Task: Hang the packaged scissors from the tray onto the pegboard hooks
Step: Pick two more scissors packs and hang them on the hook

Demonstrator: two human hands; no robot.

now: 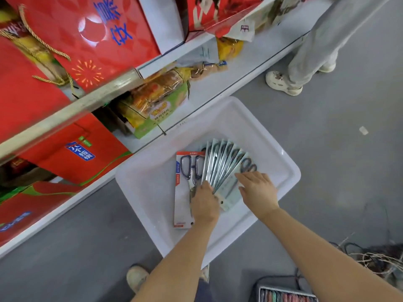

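A white plastic tray (272, 136) sits on the grey floor. Inside it, several packaged scissors (224, 162) stand fanned out on edge. One more scissors pack (183, 186) with a red-edged card lies flat at their left. My left hand (205, 203) grips the lower ends of the fanned packs and lies partly over the flat pack. My right hand (258, 192) rests with spread fingers on the rightmost pack of the fan. No pegboard or hooks are in view.
Store shelving (196, 94) runs along the left with red gift bags (72, 35) and boxed snacks (157, 101). Another person's legs and shoes (285, 82) stand at the upper right. A tangle of cords (370, 258) and a small bin (285, 295) lie at the lower right.
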